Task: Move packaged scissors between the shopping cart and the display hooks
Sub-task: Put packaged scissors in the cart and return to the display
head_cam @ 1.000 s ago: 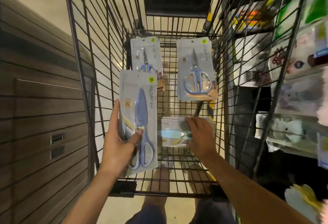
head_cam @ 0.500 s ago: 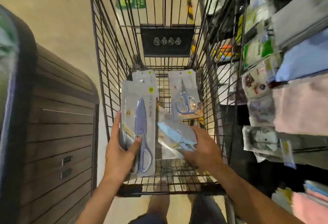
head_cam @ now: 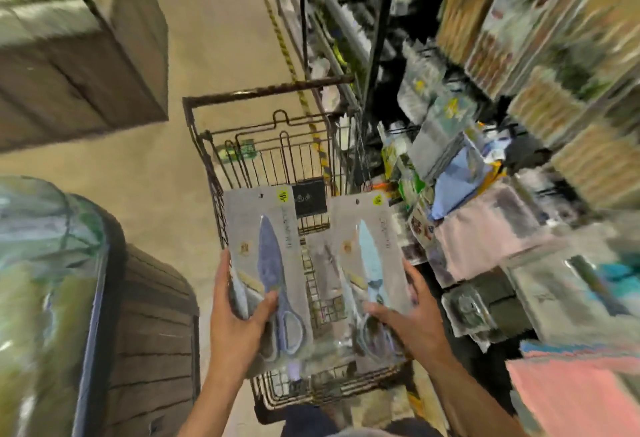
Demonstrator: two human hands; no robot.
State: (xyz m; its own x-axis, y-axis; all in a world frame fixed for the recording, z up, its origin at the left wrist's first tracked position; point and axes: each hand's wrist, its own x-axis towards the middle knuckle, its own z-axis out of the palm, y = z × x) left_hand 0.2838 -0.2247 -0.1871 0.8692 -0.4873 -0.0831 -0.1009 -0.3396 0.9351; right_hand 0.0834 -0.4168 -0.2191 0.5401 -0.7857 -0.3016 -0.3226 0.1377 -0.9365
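Two scissors packs are held upright, side by side, above the wire cart (head_cam: 202, 146). The purple pack (head_cam: 268, 256) is gripped at its lower part by the left hand (head_cam: 239, 319): the thumb is pressed across the front near the scissor handles and the fingers (head_cam: 221, 274) are wrapped round the left edge. The blue pack (head_cam: 369, 263) is held by the right hand (head_cam: 412, 319), with the thumb laid on the front and the fingers curled behind the right edge. The two packs are set close together, with a narrow gap between them through which the cart's grid is seen. A yellow sticker is carried at the top right corner of each pack. Shelves (head_cam: 519, 166) crowded with packaged goods are seen at the right, heavily blurred. A dark wooden cabinet (head_cam: 152, 339) is seen at the left of the cart.
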